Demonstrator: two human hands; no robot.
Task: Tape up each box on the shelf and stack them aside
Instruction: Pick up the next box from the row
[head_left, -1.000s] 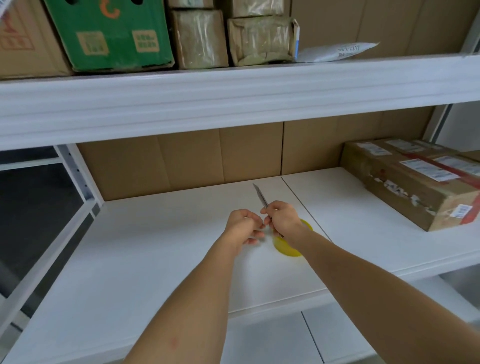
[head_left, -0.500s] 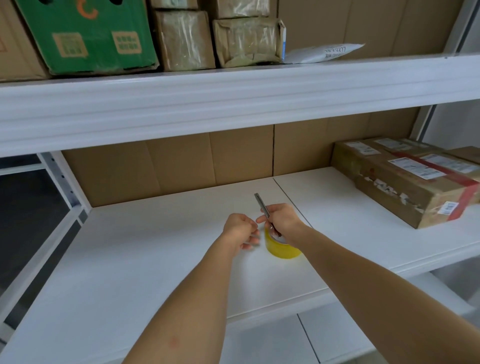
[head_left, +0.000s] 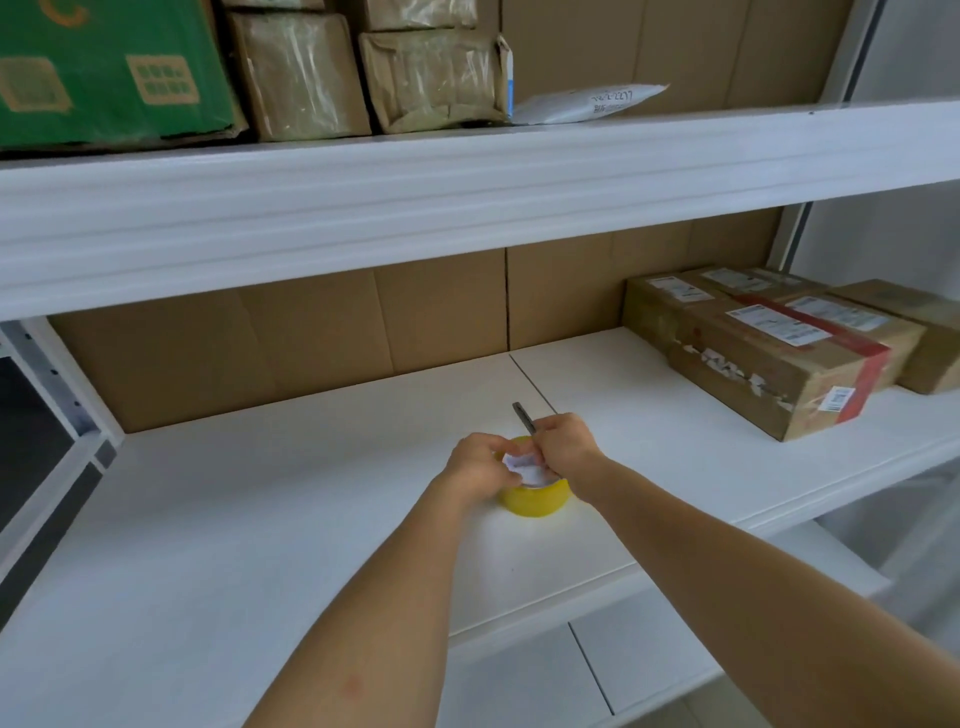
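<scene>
Over the tape roll, the right hand gripped a blade beside the left hand, whose curled fingers pinched the roll's rim; a slip could cut them.

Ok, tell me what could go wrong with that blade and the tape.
1. The right hand holds the knife right beside the left hand; a slip could nick those fingers.
2. The yellow tape roll sits loose on the shelf and might slide while picked at.

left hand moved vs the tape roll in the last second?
Yes. The left hand has come right, onto the yellow tape roll, judged against the shelf board seam; it now touches the roll's top beside the right hand.
</scene>
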